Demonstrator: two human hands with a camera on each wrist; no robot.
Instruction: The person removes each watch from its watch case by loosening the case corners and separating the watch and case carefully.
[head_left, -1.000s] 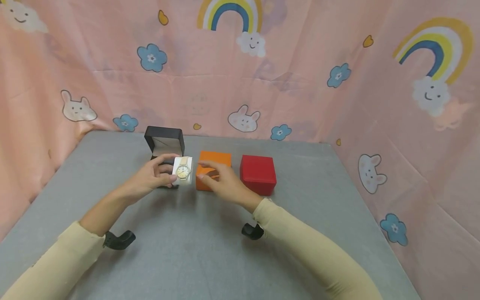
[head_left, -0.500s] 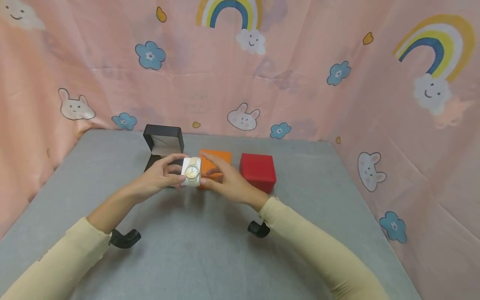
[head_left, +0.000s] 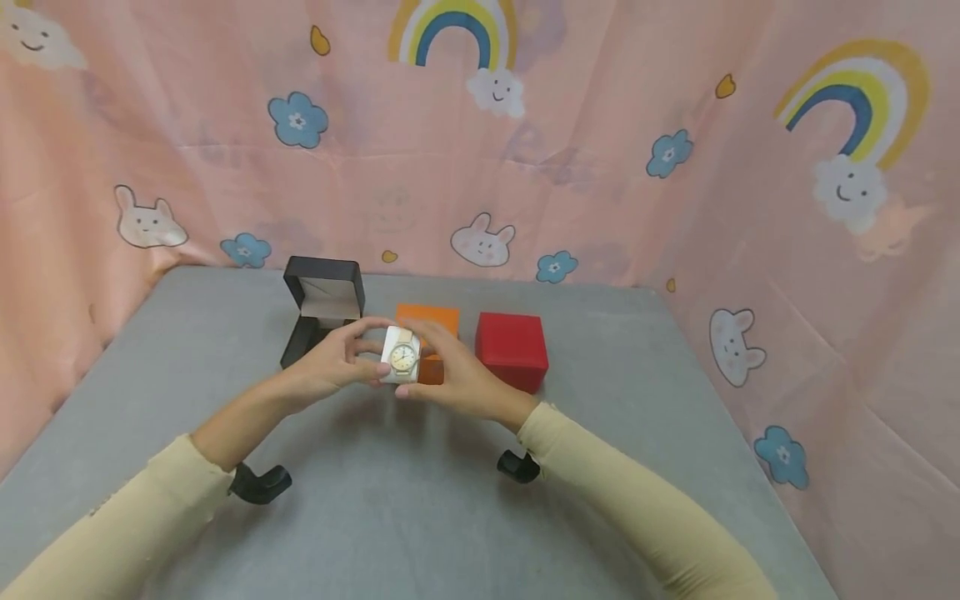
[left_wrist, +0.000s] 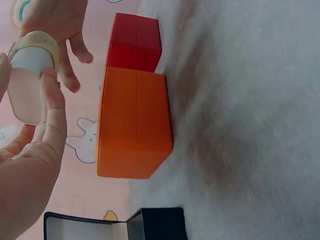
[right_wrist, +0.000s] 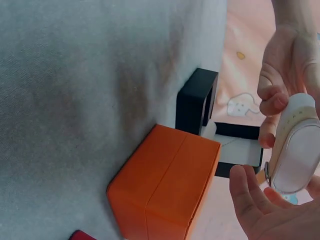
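A wristwatch (head_left: 403,359) with a pale beige strap is wrapped round a white watch cushion (left_wrist: 27,90), held up above the table. My left hand (head_left: 330,365) grips the cushion by its left end, thumb in front and fingers behind. On the other side, my right hand (head_left: 474,379) is around the watch's right end with its fingers extended. Several of its fingers (right_wrist: 241,187) stand close to the strap buckle in the right wrist view; contact there is hard to tell. The cushion's plain end faces the left wrist camera.
Behind my left hand stands a black watch box (head_left: 326,287) with its lid raised and a light lining. A closed orange box (left_wrist: 135,122) sits behind the watch, and a red box (head_left: 512,350) is to its right. A patterned pink curtain (head_left: 585,200) hangs behind the grey table (head_left: 420,525).
My left hand has carried the watch on its cushion to the right, away from the black box. My right hand, formerly apart from it, now surrounds its right end.
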